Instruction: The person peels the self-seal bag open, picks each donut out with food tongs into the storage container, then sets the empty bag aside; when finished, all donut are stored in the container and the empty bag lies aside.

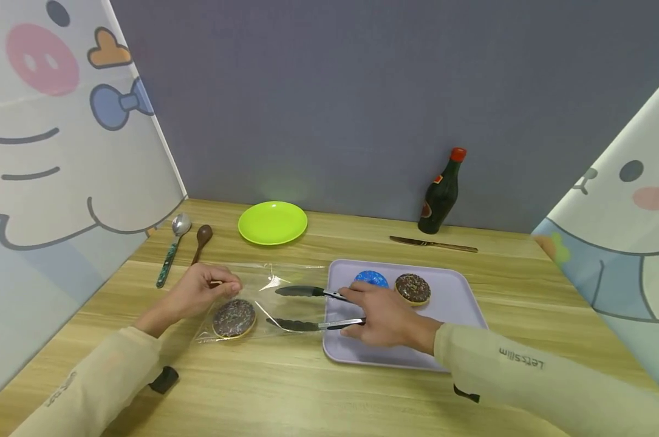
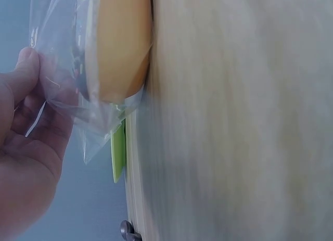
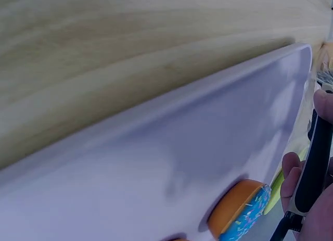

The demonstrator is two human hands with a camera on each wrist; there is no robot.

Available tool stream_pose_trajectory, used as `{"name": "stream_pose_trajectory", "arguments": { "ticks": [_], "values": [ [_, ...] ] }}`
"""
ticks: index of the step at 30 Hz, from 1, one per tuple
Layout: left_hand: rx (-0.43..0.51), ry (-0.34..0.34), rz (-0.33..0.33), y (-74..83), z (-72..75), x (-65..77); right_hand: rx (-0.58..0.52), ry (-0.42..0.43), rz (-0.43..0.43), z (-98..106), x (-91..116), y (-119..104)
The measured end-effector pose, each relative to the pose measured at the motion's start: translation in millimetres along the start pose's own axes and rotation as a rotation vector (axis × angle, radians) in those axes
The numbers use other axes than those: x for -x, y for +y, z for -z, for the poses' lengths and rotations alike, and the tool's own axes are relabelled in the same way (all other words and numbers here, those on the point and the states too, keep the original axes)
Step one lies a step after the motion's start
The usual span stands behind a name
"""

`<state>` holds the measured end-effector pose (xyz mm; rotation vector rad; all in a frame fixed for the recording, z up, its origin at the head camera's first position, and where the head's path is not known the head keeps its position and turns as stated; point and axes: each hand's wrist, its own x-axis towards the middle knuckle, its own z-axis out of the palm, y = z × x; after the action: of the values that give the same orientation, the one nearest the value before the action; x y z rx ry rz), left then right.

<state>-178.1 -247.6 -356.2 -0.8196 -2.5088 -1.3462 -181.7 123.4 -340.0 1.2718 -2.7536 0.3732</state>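
My left hand pinches the edge of a clear plastic bag between thumb and fingers. Inside the bag's left end lies a chocolate donut with sprinkles. My right hand grips black-and-silver tongs over the left part of a lilac tray. The tongs point left with their tips spread apart, overlapping the bag in the head view, and nothing is between them. On the tray sit a blue donut, partly hidden by the right hand in the head view, and a second chocolate donut.
Behind the bag is a lime-green plate. A metal spoon and a small wooden spoon lie at the left. Toward the back right, a knife lies before a dark bottle. A grey wall closes off the back.
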Motion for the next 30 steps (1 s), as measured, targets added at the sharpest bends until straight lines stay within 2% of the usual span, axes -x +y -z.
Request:
{"name": "stream_pose_trajectory", "arguments": {
  "ticks": [11,20,30],
  "values": [
    [0.009,-0.001,-0.012,2.7,-3.0,1.6,-0.014,-0.088,0.071,-4,-18,-6],
    [0.028,-0.03,-0.034,5.0,-4.2,2.8,-0.008,-0.111,0.086,-9,-26,-12],
    [0.006,-0.022,-0.05,5.3,-3.9,2.9,-0.029,-0.122,0.084,-13,-32,-18]
  ]
}}
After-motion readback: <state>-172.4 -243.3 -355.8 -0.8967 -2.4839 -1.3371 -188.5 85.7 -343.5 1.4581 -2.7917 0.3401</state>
